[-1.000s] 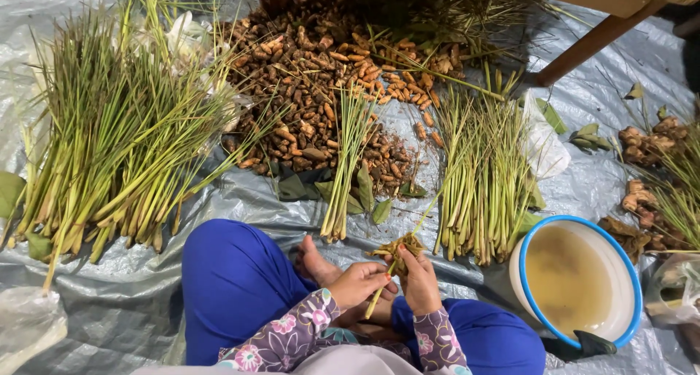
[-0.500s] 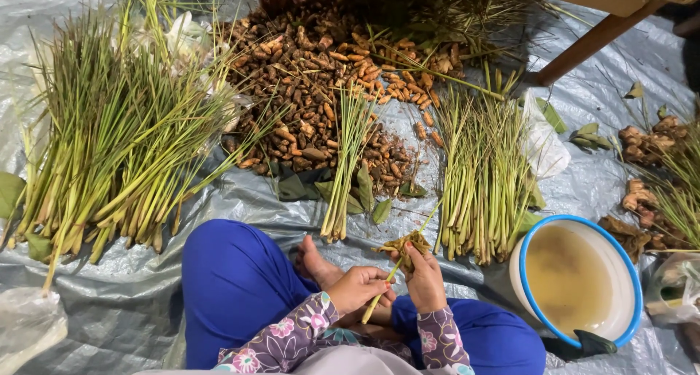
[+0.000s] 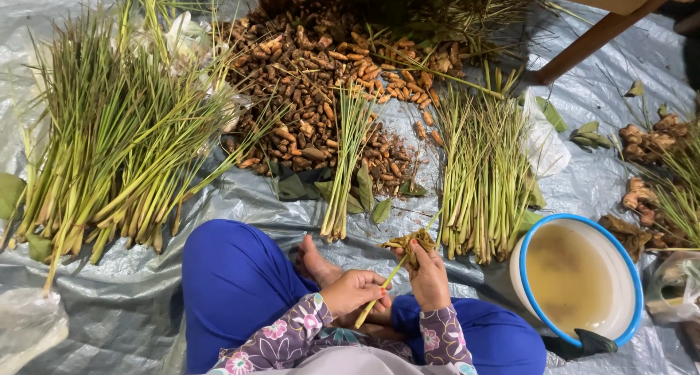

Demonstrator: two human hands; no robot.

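From the head camera, looking down, the person sits cross-legged on a grey plastic sheet, legs in blue trousers, sleeves flowered. The right hand is raised a little and closed around a small clump of brownish roots, which sticks out above its fingers. The left hand, just beside it and lower, is curled around a single green stalk; the stalk runs slantwise from below this hand up towards the clump in the other. A bare foot lies just to the left of the left hand.

Straight ahead of the hands a thin bunch of stalks lies on the sheet, its cut ends pointing at the person. Ahead and to the right of the right hand lies a thicker bundle of stalks. Far to the left of the left hand spreads a big heap of long green stalks. Beyond all these, well away from the hands, is a pile of brown rhizomes. Close to the right of the right hand stands a white basin with a blue rim, holding murky water.
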